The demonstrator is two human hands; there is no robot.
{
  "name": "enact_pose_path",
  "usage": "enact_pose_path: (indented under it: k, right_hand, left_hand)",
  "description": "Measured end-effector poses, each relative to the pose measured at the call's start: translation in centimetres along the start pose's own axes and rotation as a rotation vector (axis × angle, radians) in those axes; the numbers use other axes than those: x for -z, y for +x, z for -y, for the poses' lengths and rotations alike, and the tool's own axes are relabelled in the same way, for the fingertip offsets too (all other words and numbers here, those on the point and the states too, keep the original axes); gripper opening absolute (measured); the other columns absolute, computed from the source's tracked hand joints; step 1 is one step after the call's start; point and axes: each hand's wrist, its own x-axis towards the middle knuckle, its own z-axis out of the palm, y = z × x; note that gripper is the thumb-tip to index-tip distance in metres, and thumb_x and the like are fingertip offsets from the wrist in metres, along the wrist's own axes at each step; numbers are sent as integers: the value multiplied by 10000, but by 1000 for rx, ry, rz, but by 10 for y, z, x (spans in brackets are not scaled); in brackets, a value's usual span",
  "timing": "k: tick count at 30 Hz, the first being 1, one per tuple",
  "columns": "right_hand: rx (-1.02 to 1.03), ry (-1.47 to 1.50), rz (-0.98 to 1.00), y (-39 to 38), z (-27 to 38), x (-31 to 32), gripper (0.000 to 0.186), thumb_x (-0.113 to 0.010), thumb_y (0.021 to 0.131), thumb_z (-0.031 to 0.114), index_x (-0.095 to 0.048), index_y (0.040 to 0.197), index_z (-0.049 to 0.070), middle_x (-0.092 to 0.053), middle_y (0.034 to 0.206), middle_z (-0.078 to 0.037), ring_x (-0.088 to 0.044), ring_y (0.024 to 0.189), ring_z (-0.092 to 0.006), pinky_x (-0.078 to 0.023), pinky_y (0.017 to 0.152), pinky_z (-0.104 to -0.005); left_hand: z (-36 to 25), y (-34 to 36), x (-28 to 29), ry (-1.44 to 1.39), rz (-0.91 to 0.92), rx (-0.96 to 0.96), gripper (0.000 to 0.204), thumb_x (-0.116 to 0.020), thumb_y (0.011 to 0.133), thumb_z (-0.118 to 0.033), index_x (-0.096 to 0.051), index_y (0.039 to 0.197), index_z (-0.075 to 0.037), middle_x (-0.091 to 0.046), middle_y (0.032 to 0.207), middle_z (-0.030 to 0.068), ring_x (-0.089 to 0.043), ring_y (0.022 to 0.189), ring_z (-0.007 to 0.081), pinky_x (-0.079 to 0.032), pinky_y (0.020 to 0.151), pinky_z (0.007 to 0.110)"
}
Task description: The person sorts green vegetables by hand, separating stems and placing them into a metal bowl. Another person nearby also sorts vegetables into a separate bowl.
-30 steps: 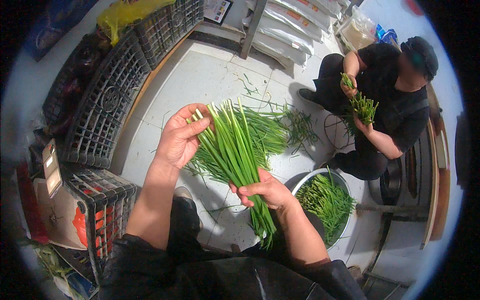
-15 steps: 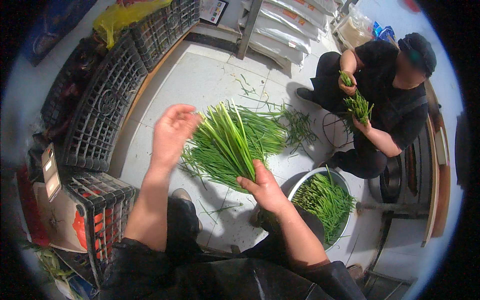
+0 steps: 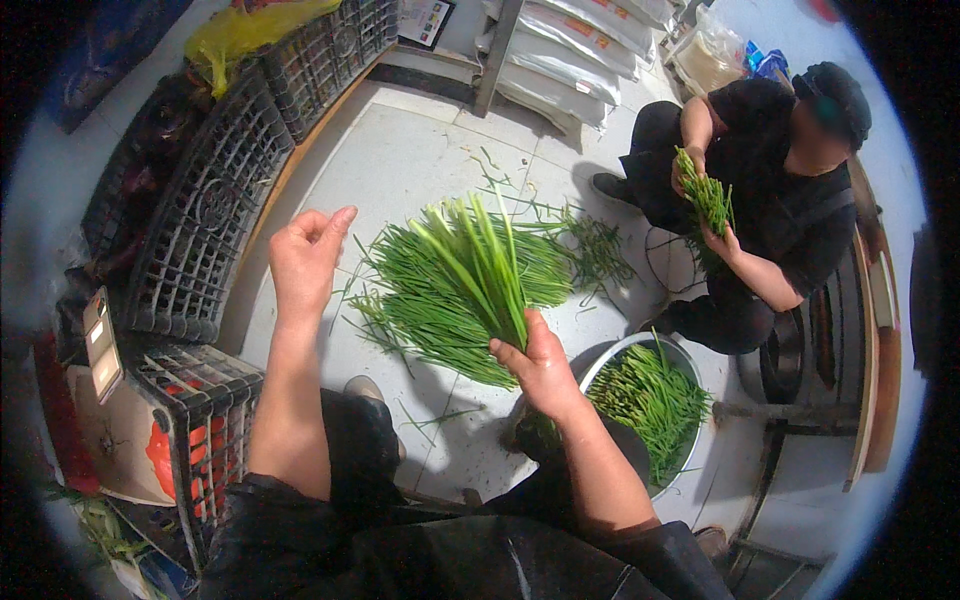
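My right hand [image 3: 545, 370] is closed around the leafy part of a bunch of garlic chives [image 3: 475, 260], its pale stem ends pointing up and away from me. To the left, apart from the bunch, my left hand [image 3: 306, 258] is raised with fingers curled in and thumb against the index finger. Anything tiny in that pinch is too small to see. Beneath the bunch, a pile of loose garlic chives [image 3: 415, 310] lies on the tiled floor. A metal basin [image 3: 607, 358] by my right knee holds more cut chives [image 3: 645, 405].
A co-worker [image 3: 770, 200] crouches at the far right, both hands on another chive bunch [image 3: 708, 195]. Black plastic crates [image 3: 205, 200] line the left side, with a phone [image 3: 102, 350] propped near one. Stacked white sacks [image 3: 565, 70] stand at the back. Chive scraps [image 3: 600, 250] litter the floor.
My left hand has moved left, away from the stem ends, and its fingers have curled in. My right hand and the bunch have shifted slightly right. The co-worker's two hands have come closer together.
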Motion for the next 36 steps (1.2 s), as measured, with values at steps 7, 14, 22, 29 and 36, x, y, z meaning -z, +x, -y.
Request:
enact_pose_path:
  k: [7,14,22,29,36]
  right_hand:
    - [-273,603,64,3,10,12,325,-605,837,75,-451,1122,51,-557,869,-30,-514,687,-101,-426,592,-236]
    - [-247,803,72,4,11,9,337,-598,850,87,-417,1129,27,-560,879,-49,-525,705,-109,-431,614,-246]
    - [-74,239,81,7,7,-15,426,-540,896,306,-435,1157,-14,-565,976,-112,-527,905,-176,-419,809,-297]
    - [-364,643,115,21,6,-16,606,-480,918,405,-339,1306,-38,-519,1197,-129,-493,1068,-149,-367,932,-264]
    - [-346,639,38,18,10,-15,713,-464,919,420,-238,1363,-89,-459,1301,-155,-458,1167,-184,-332,985,-263]
  left_hand:
    - [23,4,-15,444,-123,-468,174,-562,847,-171,-672,820,-39,-659,760,132,-636,727,262,-484,694,349]
    - [7,-3,-23,179,492,-99,333,-529,857,-151,-570,1167,-36,-572,1170,160,-605,951,223,-486,794,321]
    - [-18,-76,-77,-917,740,223,339,-499,934,-214,-457,1197,-4,-582,1089,131,-572,1000,208,-464,880,360]
    - [-17,-70,-80,-1260,607,418,353,-433,960,-280,-488,1158,8,-594,1071,138,-582,990,217,-474,876,365]
    - [-9,-59,-78,-1409,689,591,444,-374,961,-385,-478,1207,-31,-565,1156,138,-542,1078,245,-418,943,400]
